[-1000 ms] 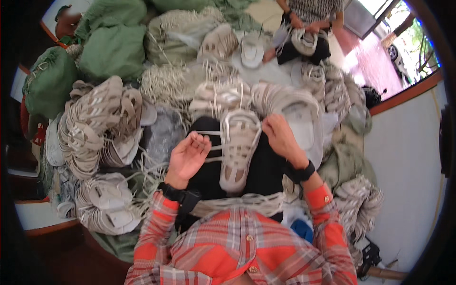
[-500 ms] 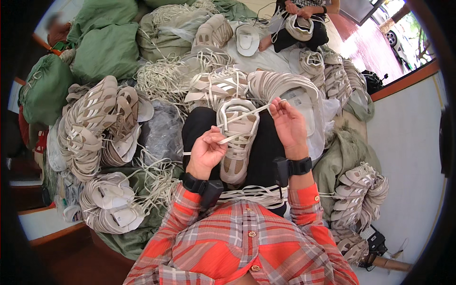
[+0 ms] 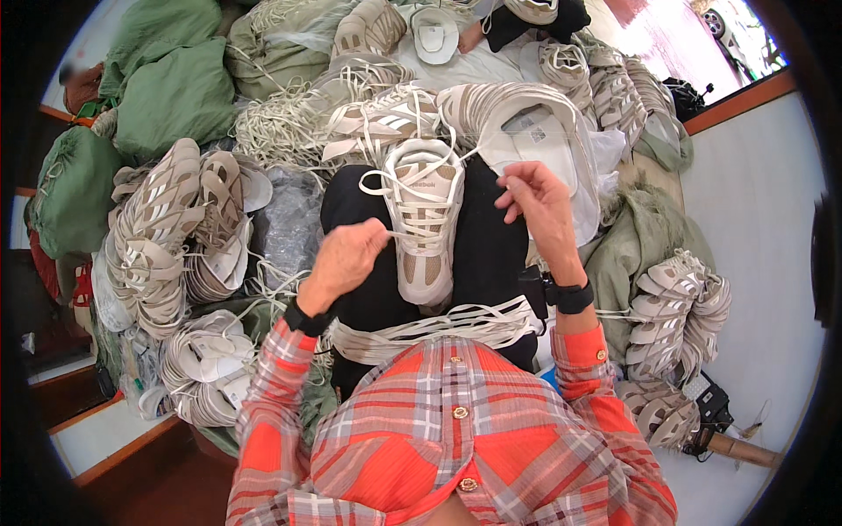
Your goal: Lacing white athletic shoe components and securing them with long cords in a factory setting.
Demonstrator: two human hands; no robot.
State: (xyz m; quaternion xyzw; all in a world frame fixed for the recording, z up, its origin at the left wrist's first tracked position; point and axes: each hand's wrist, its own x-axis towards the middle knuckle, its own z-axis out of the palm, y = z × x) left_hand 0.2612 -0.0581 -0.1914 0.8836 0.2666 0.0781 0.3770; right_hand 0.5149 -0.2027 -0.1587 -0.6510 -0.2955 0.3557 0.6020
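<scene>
A beige and tan sneaker upper (image 3: 427,223) lies between my black-trousered thighs, its white shoelace (image 3: 424,210) threaded in crossing rows. My left hand (image 3: 344,263) is closed beside it on the left, pinching a stretch of the lace drawn out from the lower rows. A loose loop of lace stands out at the upper left of the shoe opening. Off to the right, my right hand (image 3: 537,203) is raised with thumb and fingertips together; whatever they hold is too small to make out. A bundle of white laces (image 3: 438,329) lies across my lap.
Stacked shoe uppers (image 3: 162,237) stand at the left, with more (image 3: 671,307) at the right. Ahead lie a curved stack of uppers (image 3: 491,101) and a heap of laces (image 3: 281,127). Green sacks (image 3: 171,96) fill the far left. Another person's knee (image 3: 574,17) shows at the far right.
My hands have moved apart from over the shoe, the left one down and left. The lace strand that ran between them across the shoe is no longer stretched there. The whole view has shifted slightly.
</scene>
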